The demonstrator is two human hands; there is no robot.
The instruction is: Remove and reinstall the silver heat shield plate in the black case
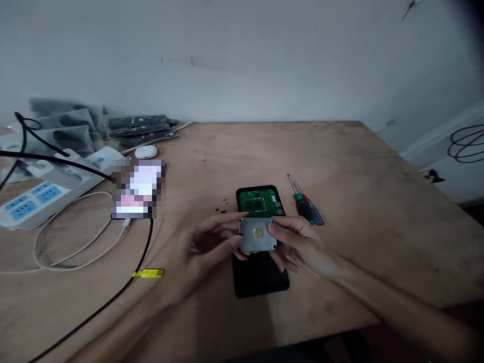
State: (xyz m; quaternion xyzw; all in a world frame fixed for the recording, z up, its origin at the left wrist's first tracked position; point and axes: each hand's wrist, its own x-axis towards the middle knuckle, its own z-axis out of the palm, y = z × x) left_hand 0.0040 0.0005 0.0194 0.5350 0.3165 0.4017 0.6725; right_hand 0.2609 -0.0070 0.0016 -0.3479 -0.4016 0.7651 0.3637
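A flat silver metal plate (249,242) with a small yellowish square pad on its face is held up between both hands. My left hand (212,242) grips its left edge between thumb and fingers. My right hand (297,242) pinches the right edge, thumb on the face. Beneath them lies a black plastic case (260,277), its lower part bare black. A green circuit board (259,201) shows in the upper part; the plate and hands hide its lower edge. Several tiny dark screws (223,209) lie left of the case.
Two screwdrivers (306,207) lie right of the case. At left are a lit phone (139,189) on a white cable, a power strip (45,196), a white earbud case (146,152) and bagged dark items (139,126). A black cable (124,287) with a yellow tag crosses the table.
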